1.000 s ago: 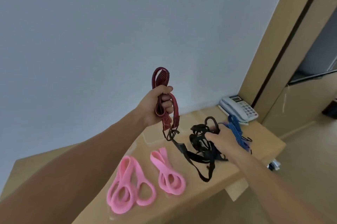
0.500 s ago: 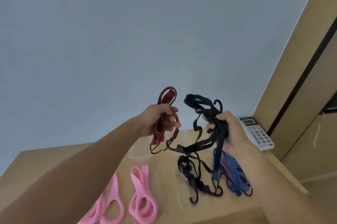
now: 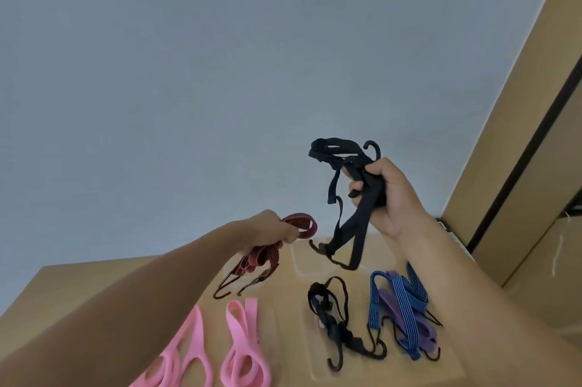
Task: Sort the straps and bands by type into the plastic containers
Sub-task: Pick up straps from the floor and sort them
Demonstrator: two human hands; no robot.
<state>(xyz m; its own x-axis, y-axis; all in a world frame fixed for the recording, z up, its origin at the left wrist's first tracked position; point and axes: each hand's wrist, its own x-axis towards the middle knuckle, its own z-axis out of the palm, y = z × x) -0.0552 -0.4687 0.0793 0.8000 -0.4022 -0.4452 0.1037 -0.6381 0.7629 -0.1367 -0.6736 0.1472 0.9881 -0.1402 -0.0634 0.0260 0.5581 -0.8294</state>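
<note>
My left hand (image 3: pixel 271 230) grips a folded red bungee strap (image 3: pixel 261 257); its loop pokes out past my fingers and its black hooks hang down near the wooden table (image 3: pixel 104 285). My right hand (image 3: pixel 387 194) is raised above the table and grips a bundle of black hooked straps (image 3: pixel 352 197) that dangles over a clear plastic container (image 3: pixel 302 263). Two pink bands (image 3: pixel 244 342) lie at the front left. Another black hooked strap (image 3: pixel 333 323) lies in a clear container at the front centre. A blue striped strap (image 3: pixel 406 304) lies over a purple band (image 3: pixel 422 323) at the right.
A grey wall fills the view behind the table. A beige door frame (image 3: pixel 510 122) with a dark strip stands at the right. A corner of a telephone (image 3: pixel 444 226) peeks out behind my right wrist.
My left hand has come down toward the table with the red strap. My right hand has lifted the black straps higher. The view has tilted further up.
</note>
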